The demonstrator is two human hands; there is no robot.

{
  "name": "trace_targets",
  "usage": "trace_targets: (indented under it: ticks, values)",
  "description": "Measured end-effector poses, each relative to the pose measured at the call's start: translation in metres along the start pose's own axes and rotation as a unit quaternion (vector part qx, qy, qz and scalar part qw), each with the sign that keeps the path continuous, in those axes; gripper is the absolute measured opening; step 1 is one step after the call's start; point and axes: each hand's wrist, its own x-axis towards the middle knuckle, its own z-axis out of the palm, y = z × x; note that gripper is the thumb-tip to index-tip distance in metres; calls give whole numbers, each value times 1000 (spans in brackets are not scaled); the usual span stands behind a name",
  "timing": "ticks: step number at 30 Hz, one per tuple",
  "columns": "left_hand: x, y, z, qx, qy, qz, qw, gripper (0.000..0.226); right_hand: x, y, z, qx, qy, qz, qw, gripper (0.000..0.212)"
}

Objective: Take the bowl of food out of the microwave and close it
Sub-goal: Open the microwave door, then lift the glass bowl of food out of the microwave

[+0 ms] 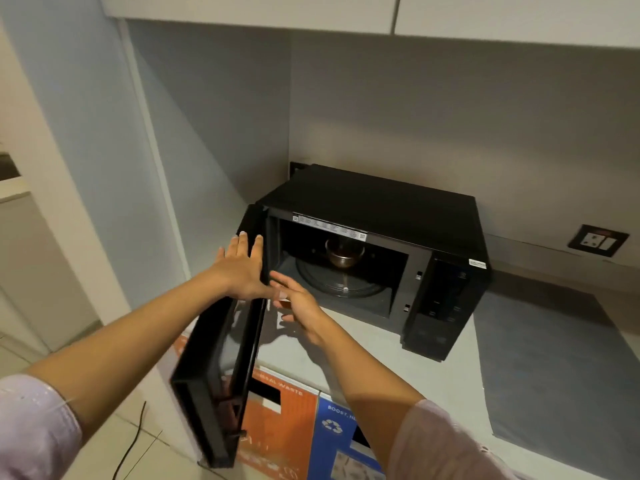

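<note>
A black microwave (388, 206) stands on a grey counter in a corner, its door (221, 344) swung wide open toward me. Inside, a small metal bowl (343, 255) with dark food sits at the back of the glass turntable (341, 285). My left hand (242, 268) lies flat with spread fingers against the top of the open door near the hinge. Just in front of the cavity's lower left corner hovers my right hand (299, 303), fingers apart and holding nothing, well short of the bowl.
The grey counter (381, 355) runs to the right, with a dark mat (554, 368) beside the microwave. A wall socket (597, 240) sits at the right. Orange and blue waste bins (311, 431) stand below the counter edge. Cabinets hang overhead, and a cable lies on the tiled floor.
</note>
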Motion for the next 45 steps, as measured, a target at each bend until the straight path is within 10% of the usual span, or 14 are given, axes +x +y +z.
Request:
trace_targets:
  ticks: [28,34,45]
  values:
    - [-1,-88,30,234,268,188,915,74,36,27,84,-54,-1,-40,998,48]
    - [13,-30,86,-122,214,169,954,69,25,44,26,-25,53,-53,997,52]
    - [96,63,155,-549,144,84,819,67,36,58,-102,48,187,-97,976,43]
